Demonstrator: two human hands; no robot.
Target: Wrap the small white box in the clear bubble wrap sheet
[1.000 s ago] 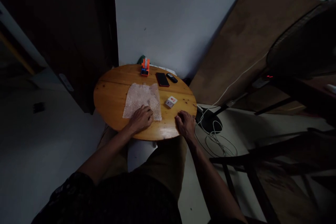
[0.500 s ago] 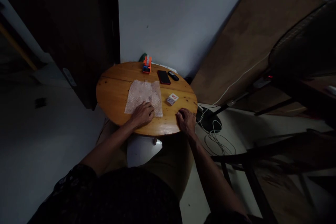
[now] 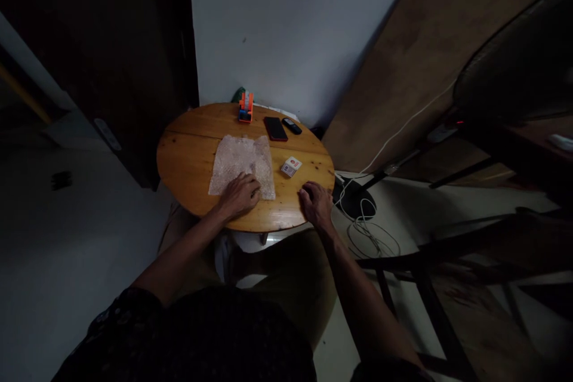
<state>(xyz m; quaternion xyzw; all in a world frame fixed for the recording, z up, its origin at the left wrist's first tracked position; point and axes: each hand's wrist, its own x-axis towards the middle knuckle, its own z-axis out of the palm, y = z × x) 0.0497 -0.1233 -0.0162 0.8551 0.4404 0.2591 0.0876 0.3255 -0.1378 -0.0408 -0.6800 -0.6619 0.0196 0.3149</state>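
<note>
A sheet of bubble wrap (image 3: 242,158) lies flat on the round wooden table (image 3: 188,161). My left hand (image 3: 239,196) rests palm down on the sheet's near edge, fingers loosely curled. My right hand (image 3: 317,203) lies on the table's near right rim, fingers bent, with nothing visible in it. A small white box with a red mark (image 3: 290,166) sits just beyond my right hand.
At the table's far side stand an orange tape dispenser (image 3: 246,107), a dark phone (image 3: 275,128) and a small black device (image 3: 292,126). White cables (image 3: 371,233) coil on the floor to the right. A dark chair frame (image 3: 430,268) and a large fan (image 3: 514,71) stand at right.
Only the camera view has shifted slightly. Both hands stay where they were on the table.
</note>
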